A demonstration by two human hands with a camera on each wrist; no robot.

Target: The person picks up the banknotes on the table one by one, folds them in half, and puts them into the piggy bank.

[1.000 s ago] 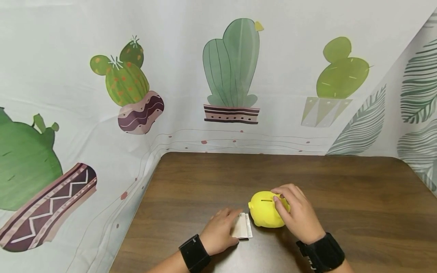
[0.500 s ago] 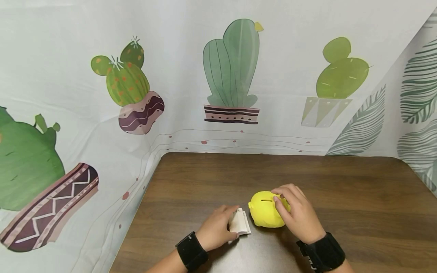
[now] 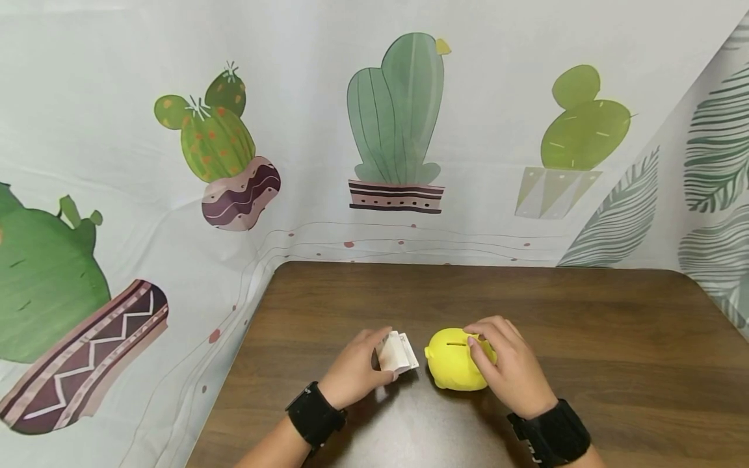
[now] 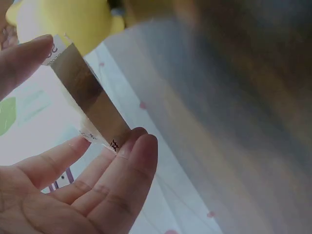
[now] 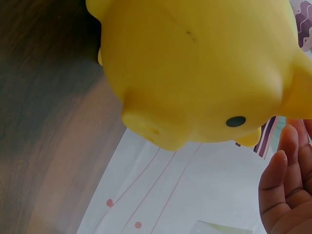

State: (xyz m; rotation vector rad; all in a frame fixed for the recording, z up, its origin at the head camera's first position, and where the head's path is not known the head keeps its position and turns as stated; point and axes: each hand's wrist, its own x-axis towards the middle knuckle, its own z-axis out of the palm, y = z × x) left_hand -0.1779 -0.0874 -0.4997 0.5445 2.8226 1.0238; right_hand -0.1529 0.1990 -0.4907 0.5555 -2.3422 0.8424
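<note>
Between the thumb and fingers of my left hand (image 3: 353,372) is a folded banknote (image 3: 394,353), pale on the outside. The left wrist view shows the banknote (image 4: 90,95) from its edge, with printed figures at one corner and a brownish inner face. Just to its right stands a yellow piggy bank (image 3: 452,370), a dark slot along its top. My right hand (image 3: 517,374) grips the piggy bank's right end from above, thumb near the slot. In the right wrist view the pig's snout and one eye (image 5: 236,121) show, fingers (image 5: 275,180) beside its ear.
Both hands work over a brown wood-grain table (image 3: 614,338). A white cloth printed with cacti (image 3: 398,123) hangs behind and to the left. Black bands (image 3: 316,413) wrap both wrists.
My left hand has lifted the folded banknote and carried it left and away from me, tilting it. The right hand and the piggy bank have stayed in place.
</note>
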